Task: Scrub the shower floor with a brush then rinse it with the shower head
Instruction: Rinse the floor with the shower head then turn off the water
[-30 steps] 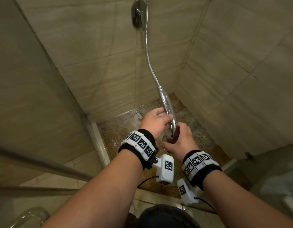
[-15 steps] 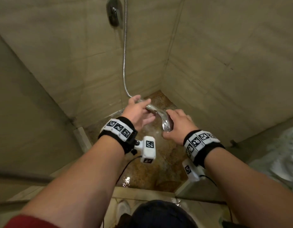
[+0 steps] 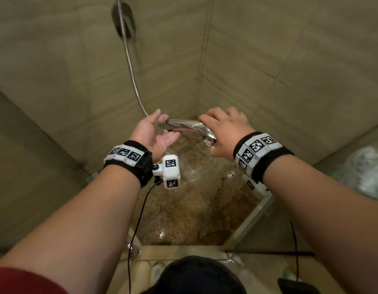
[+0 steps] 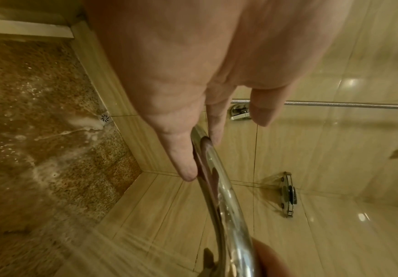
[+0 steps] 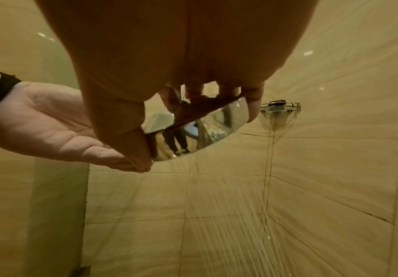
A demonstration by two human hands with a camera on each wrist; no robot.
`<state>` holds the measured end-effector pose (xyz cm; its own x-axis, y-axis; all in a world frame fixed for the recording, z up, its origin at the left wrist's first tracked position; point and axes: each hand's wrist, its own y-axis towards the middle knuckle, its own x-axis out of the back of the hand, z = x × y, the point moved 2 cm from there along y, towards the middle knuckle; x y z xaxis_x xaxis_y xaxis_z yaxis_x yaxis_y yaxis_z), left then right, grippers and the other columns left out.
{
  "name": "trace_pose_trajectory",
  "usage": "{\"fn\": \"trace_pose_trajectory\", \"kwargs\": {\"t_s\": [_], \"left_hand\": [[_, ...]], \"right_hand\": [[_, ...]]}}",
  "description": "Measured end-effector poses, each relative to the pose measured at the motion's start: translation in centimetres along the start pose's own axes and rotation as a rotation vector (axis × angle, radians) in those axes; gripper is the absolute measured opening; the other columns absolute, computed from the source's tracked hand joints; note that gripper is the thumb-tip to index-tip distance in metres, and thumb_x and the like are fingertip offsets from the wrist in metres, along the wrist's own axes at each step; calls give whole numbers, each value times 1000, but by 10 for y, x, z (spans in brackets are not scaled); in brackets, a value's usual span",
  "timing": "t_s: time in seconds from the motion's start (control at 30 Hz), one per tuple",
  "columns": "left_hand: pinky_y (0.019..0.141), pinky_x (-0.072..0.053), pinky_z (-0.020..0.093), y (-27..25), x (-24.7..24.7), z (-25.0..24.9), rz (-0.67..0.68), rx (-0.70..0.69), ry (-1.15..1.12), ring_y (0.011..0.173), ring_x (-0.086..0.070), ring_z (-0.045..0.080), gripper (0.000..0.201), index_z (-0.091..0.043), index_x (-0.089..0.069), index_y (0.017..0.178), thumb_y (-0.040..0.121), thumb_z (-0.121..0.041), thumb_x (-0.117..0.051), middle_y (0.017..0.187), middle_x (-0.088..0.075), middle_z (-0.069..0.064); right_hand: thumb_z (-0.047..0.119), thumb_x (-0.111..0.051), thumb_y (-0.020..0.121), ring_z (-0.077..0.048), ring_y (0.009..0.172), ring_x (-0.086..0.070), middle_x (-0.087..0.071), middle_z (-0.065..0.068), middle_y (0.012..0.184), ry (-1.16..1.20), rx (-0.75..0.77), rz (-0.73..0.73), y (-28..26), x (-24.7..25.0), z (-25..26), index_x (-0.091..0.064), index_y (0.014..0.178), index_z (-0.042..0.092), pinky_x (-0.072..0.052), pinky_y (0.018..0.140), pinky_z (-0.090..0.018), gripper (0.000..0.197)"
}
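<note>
Since the earlier frame the left hand [image 3: 154, 132] is opened off the shower head [image 3: 190, 128], whose long axis is held crosswise, grasped only by the right hand [image 3: 224, 132].

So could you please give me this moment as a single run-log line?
phase: rinse | right hand: holds shower head, spraying | left hand: open, fingers touching handle | floor: wet

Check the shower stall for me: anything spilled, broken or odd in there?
Nothing looks broken. White soapy foam streaks the wet brown speckled shower floor toward the small round drain, not yet rinsed away. The right hand grips the spraying chrome shower head; the left hand lies open against its handle.
</note>
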<state>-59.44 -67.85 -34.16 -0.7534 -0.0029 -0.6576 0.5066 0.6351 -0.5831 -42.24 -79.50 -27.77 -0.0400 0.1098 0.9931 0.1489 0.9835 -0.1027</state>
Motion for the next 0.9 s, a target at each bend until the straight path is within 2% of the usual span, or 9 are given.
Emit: {"fn": "trace_pose_trajectory", "kwargs": {"t_s": [0.13,0.2,0.3,0.4,0.6,0.67,0.77,0.8,0.9], "left_hand": [[95,-59,55,0,-2,2,-1,19,-64,112,-69,45,40,-3,-63,132,100,-27,-68,133,-45,26],[94,-60,54,-1,-5,2,7,21,-56,107,-72,44,40,-4,-63,132,100,-27,-67,129,-48,26],[96,-59,53,-4,-11,1,23,10,-59,103,-73,42,40,-4,-62,133,100,-26,-66,121,-51,26],[97,-58,53,-6,-15,-1,42,-1,-75,106,-72,43,41,-4,-60,135,100,-26,-67,127,-50,27],[97,-59,53,-13,-23,-8,65,-40,-124,105,-72,44,40,-4,-64,131,97,-23,-71,132,-50,26],[94,-60,52,-17,-28,-11,69,-63,-136,98,-74,42,39,-5,-65,132,97,-22,-71,131,-50,25],[93,-61,48,-24,-34,-16,80,-112,-135,74,-76,33,41,-5,-65,136,99,-22,-69,121,-54,23],[93,-61,48,-25,-35,-17,85,-125,-129,72,-75,32,42,-5,-65,137,98,-22,-69,119,-55,22],[95,-60,49,-25,-37,-21,97,-146,-97,89,-77,36,43,-5,-65,136,97,-23,-70,122,-56,23]], "right_hand": [[37,-77,73,-26,118,-37,-38,11,142,-53,40,-13,1,7,-1,-37,144,36,-35,101,-43,81],[39,-78,74,-26,119,-38,-38,11,142,-81,51,-20,3,10,-2,-37,145,36,-36,103,-44,82],[39,-79,74,-26,119,-38,-39,11,142,-130,69,-44,5,15,-6,-37,144,37,-39,99,-44,82],[33,-79,75,-27,120,-37,-38,11,142,-156,88,-66,7,22,-9,-38,142,37,-38,97,-43,79],[28,-79,74,-30,125,-36,-39,10,145,-195,113,-142,14,37,-16,-40,141,37,-37,100,-46,79],[24,-79,72,-31,125,-37,-40,11,144,-192,116,-179,16,39,-19,-41,139,37,-37,100,-48,78],[17,-77,69,-31,126,-37,-41,11,143,-173,113,-225,18,41,-23,-42,138,37,-38,101,-50,80],[17,-77,69,-31,127,-37,-41,11,143,-169,110,-240,19,42,-24,-42,138,36,-38,101,-50,80],[17,-76,69,-32,126,-38,-41,11,142,-160,110,-274,20,42,-25,-43,137,36,-39,101,-52,78]]}}
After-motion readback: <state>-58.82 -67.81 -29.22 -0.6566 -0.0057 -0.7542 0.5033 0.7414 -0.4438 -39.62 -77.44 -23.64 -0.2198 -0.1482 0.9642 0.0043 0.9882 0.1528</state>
